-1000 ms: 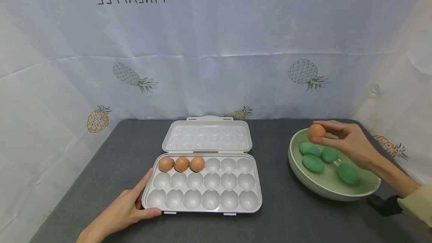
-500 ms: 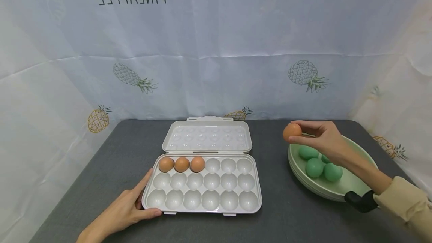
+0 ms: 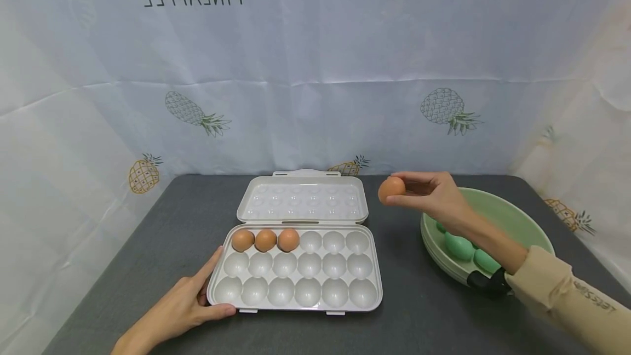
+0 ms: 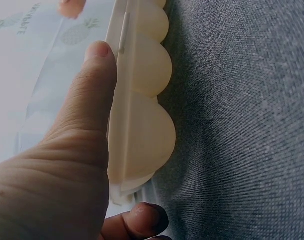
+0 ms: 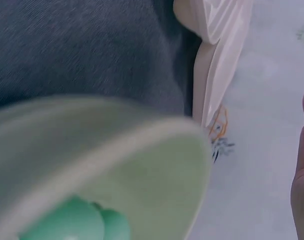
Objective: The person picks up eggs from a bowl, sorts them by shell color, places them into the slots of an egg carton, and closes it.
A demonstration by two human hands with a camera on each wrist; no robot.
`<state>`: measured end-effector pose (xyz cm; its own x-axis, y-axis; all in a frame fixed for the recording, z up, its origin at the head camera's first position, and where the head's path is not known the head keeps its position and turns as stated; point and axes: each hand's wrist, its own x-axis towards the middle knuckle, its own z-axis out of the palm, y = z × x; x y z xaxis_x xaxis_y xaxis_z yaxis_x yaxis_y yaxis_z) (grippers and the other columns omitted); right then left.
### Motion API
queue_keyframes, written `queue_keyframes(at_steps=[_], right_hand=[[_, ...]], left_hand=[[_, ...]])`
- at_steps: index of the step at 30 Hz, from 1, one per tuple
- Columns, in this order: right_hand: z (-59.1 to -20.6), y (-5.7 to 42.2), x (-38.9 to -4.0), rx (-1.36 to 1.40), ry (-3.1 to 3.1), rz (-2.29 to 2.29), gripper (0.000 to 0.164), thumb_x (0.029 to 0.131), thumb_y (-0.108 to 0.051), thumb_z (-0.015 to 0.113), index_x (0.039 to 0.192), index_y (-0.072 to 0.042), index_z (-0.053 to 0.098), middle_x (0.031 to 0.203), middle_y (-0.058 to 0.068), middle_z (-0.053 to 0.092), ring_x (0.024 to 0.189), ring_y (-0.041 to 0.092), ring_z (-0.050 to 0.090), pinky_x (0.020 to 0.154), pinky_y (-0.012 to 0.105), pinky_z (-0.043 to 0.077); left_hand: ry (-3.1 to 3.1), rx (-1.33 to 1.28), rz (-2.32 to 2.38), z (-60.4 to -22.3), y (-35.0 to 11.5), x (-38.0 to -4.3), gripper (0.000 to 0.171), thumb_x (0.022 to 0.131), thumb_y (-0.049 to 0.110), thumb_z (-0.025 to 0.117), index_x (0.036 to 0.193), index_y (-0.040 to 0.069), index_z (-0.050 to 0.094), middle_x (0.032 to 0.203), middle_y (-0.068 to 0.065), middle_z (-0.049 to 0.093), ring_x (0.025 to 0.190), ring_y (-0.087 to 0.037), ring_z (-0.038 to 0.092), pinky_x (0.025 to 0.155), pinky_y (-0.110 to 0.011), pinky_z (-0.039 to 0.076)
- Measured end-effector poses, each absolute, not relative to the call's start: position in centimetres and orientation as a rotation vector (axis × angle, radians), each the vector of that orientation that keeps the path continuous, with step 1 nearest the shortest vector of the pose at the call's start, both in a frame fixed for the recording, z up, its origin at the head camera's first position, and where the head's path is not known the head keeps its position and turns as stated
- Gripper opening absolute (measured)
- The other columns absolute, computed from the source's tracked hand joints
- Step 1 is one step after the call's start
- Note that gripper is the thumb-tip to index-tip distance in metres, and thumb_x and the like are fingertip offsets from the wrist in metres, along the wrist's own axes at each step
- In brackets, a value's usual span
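The right hand (image 3: 439, 201) pinches a brown egg (image 3: 391, 190) between thumb and fingers. It holds the egg in the air between the green bowl and the egg box. At the near left corner of the white egg box (image 3: 296, 309), the left hand (image 3: 179, 305) holds its edge, thumb along the front and fingers at the left side. The left wrist view shows the left thumb (image 4: 86, 95) against the box's rim. Its hinged lid (image 3: 303, 197) lies back. Three brown eggs (image 3: 265, 240) sit in the left part of its far row; the other cups are bare.
On the right stands a pale green bowl (image 3: 512, 207), apparently stacked on another, with green eggs (image 3: 458, 246) inside, partly hidden by the right forearm. A black band (image 3: 488, 282) is at the right wrist. A pineapple-print curtain (image 3: 315, 125) hangs behind the dark grey tabletop (image 3: 187, 223).
The right hand has carried the brown egg leftward from above the green bowl toward the egg box. Green eggs in the bowl have shifted. The left hand and egg box stay put.
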<state>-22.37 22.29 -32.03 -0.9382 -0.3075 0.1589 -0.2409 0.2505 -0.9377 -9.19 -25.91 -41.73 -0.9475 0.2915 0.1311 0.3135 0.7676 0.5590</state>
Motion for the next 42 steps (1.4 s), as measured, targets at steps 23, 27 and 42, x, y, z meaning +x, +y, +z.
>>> queue_keyframes(at_steps=[23,27,42], right_hand=[[-34.6,13.3,-23.4,-0.829,2.218,-1.834,0.052,0.082,-0.006,0.084,0.131,-0.002,0.068,0.13,0.02,0.067,0.108,0.017,0.074,0.085,0.03,0.061],[-35.4,11.9,-23.3,-0.842,2.258,-1.762,0.049,0.083,-0.012,0.085,0.13,-0.006,0.07,0.123,0.014,0.073,0.116,0.027,0.071,0.089,0.03,0.06],[-37.5,8.3,-22.8,-0.865,2.276,-1.626,0.05,0.079,-0.007,0.086,0.124,0.006,0.07,0.121,0.019,0.073,0.109,0.03,0.073,0.088,0.026,0.059]], left_hand=[[-2.913,-0.496,-0.928,-41.7,-26.0,-9.1,0.112,0.078,0.042,0.088,0.162,0.004,0.024,0.063,0.02,0.039,0.056,0.008,0.037,0.055,-0.019,0.036],[-2.913,-0.501,-0.928,-41.7,-25.9,-9.2,0.112,0.078,0.042,0.087,0.162,0.004,0.024,0.062,0.02,0.039,0.056,0.008,0.037,0.055,-0.018,0.036],[-2.886,-0.52,-0.919,-42.0,-25.9,-9.1,0.111,0.078,0.041,0.088,0.162,0.005,0.025,0.063,0.021,0.039,0.056,0.009,0.037,0.054,-0.018,0.036]])
